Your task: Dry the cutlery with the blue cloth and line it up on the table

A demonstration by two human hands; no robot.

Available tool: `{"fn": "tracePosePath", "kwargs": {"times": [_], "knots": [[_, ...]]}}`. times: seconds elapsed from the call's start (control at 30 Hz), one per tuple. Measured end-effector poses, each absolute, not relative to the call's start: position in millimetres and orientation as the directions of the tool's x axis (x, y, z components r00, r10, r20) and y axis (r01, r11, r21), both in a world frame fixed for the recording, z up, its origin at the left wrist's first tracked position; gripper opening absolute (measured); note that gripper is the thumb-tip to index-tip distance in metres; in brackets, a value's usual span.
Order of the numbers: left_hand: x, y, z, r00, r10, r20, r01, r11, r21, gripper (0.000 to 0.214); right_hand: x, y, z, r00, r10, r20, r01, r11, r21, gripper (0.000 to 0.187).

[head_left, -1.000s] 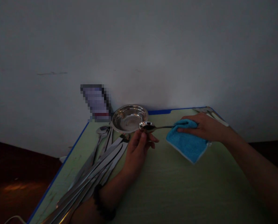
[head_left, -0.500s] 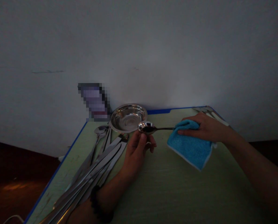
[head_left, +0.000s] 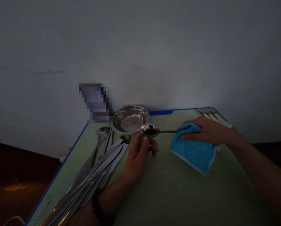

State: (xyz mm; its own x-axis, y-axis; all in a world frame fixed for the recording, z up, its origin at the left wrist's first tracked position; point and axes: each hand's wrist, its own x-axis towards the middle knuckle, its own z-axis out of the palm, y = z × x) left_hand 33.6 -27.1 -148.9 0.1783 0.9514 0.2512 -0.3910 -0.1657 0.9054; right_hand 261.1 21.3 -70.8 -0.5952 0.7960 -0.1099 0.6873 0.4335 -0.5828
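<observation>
A shiny metal spoon (head_left: pixel 150 130) lies level above the table between my hands. My left hand (head_left: pixel 140 150) pinches the edge of its bowl with thumb and fingers. On the other side, my right hand (head_left: pixel 208 130) is closed on a blue cloth (head_left: pixel 192 153) wrapped round the spoon's handle, whose end is hidden. The cloth's lower corner hangs down. Just behind the spoon's bowl stands a round steel bowl (head_left: pixel 131 121). To the left of my left forearm lies a pile of metal cutlery (head_left: pixel 100 166), with knives and spoons in it.
Several forks (head_left: pixel 212 114) lie at the table's back right corner, beyond my right hand. A blurred-out phone-like object (head_left: pixel 95 102) leans on the wall (head_left: pixel 140 56) at the back left. The pale green table (head_left: pixel 168 194) has a blue edge.
Both hands, the spoon and the cloth have shifted very slightly down and to the right. The grips look the same, and the bowl and cutlery pile stay in place.
</observation>
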Motion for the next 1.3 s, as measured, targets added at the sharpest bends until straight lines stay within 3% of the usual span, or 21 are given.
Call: {"fn": "tracePosePath", "kwargs": {"times": [0.53,1.17,1.3], "knots": [[34,-28,-149,0.216,0.942,0.256,-0.397,-0.155,0.905,0.017,258,18,-69,-0.644,0.761,-0.074,0.675,0.520,-0.523,0.034],[34,-27,-149,0.201,0.950,0.239,-0.359,-0.155,0.920,0.016,253,10,-64,-0.585,0.803,-0.115,0.756,0.489,-0.435,0.040],[33,-27,-149,0.204,0.948,0.244,-0.352,-0.162,0.922,0.017,252,11,-65,-0.601,0.790,-0.121,0.737,0.490,-0.466,0.038]]}}
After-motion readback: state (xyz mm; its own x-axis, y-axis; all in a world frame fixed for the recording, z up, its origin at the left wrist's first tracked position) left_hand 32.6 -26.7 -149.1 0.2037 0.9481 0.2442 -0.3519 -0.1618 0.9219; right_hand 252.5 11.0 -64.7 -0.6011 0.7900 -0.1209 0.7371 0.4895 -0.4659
